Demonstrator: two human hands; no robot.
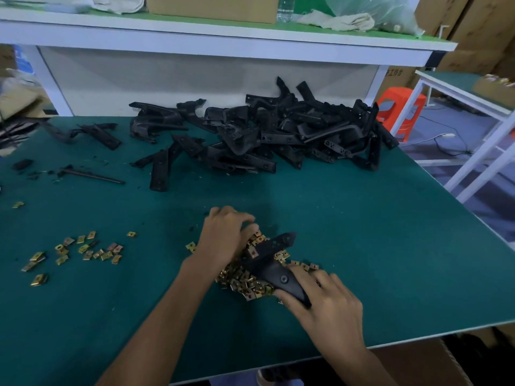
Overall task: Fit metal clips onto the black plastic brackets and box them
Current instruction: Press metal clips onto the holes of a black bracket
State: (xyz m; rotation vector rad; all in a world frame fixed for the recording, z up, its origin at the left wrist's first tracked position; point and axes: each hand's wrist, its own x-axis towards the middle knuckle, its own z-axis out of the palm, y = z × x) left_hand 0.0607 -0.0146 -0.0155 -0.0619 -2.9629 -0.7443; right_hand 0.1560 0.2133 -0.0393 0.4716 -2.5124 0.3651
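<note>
One black bracket point(274, 260) is lying across a heap of brass-coloured metal clips point(239, 282), too many to count. Roughly twenty more loose clips point(83, 250) are sitting well apart to the left, and a tangled bracket pile point(278, 132), also uncountable, is lying at the back. The right hand point(320, 299) is gripping the bracket's near end, thumb and fingers curled round it. The left hand point(225, 235) is curling its fingers down at the bracket's far end among the clips; whether it is pinching one cannot be told. Everything is resting on a green desk point(376, 232), with a white shelf point(223, 40) standing behind it and an orange stool point(401, 107) to the right.
</note>
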